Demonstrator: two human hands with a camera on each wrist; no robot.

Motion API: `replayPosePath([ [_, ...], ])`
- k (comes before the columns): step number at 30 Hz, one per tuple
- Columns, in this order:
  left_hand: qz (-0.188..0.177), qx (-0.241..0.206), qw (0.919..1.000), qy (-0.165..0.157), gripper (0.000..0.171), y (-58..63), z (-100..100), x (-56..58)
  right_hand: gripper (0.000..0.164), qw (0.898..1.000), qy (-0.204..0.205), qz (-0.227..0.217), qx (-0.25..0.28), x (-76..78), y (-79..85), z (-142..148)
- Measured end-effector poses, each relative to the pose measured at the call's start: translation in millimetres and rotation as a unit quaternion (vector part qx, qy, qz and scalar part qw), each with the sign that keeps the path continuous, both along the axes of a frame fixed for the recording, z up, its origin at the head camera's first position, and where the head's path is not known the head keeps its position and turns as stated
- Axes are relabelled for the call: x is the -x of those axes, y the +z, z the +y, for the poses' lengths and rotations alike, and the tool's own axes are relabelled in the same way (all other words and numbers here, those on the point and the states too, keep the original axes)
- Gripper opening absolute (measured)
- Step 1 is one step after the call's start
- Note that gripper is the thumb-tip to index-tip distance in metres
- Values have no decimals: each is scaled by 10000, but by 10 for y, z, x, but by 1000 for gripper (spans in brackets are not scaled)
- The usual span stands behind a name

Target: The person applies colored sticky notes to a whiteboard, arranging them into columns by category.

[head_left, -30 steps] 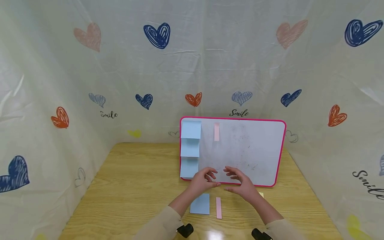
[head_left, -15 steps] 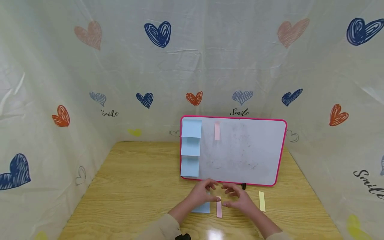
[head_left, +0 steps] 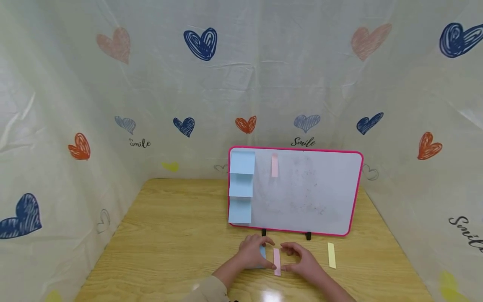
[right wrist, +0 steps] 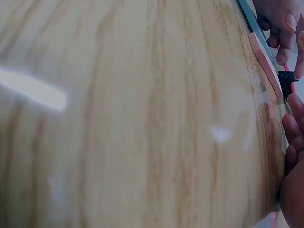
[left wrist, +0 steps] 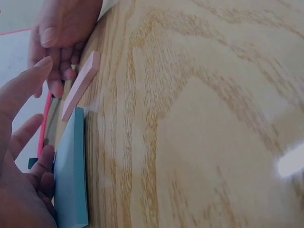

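Note:
A pad of narrow pink sticky notes (head_left: 277,258) (left wrist: 81,84) lies on the table between the two hands. My left hand (head_left: 250,252) is over a pad of square blue sticky notes (left wrist: 72,166), partly hiding it in the head view, its thumb tip right at the pink pad's left edge. On the other side, my right hand (head_left: 303,262) has loosely bent fingers and a thumb tip close to the pink pad's right edge. Neither hand grips anything. In the right wrist view the pink pad (right wrist: 266,64) sits just beyond the right fingertips.
Behind the hands a pink-framed whiteboard (head_left: 294,193) leans on black feet (head_left: 308,236). It carries a column of blue notes (head_left: 240,185) at left and one pink strip (head_left: 274,165). A narrow yellow pad (head_left: 331,255) lies at right. A heart-printed curtain (head_left: 211,92) surrounds the table.
Both hands have come down from the whiteboard's lower edge toward the table, on either side of the pink pad. The yellow pad and the board's feet have come into sight.

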State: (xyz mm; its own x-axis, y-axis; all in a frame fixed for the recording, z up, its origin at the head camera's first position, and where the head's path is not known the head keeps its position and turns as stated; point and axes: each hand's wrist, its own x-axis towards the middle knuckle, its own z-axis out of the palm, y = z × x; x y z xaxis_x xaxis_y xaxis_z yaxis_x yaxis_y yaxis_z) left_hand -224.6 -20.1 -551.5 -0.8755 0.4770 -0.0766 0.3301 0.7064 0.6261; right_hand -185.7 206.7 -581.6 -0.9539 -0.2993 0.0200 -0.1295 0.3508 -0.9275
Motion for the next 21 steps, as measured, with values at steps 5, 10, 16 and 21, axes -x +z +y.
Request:
replayPosePath([
  [5, -22, 161, 9998, -106, 61, -3, 8, -29, 57, 9991, 126, 342, -194, -46, -69, 9],
  [10, 38, 110, 9999, -105, 68, -53, 56, -50, 55, 9974, -22, 514, -495, -80, -70, 13],
  [16, 189, 219, 9996, 26, 67, -85, 65, -77, 58, 9856, -150, 1339, -1018, -55, -91, -43],
  [21, 273, 312, 9991, 87, 64, -62, 16, -67, 63, 9779, -210, 1691, -1214, -21, -110, -117],
])
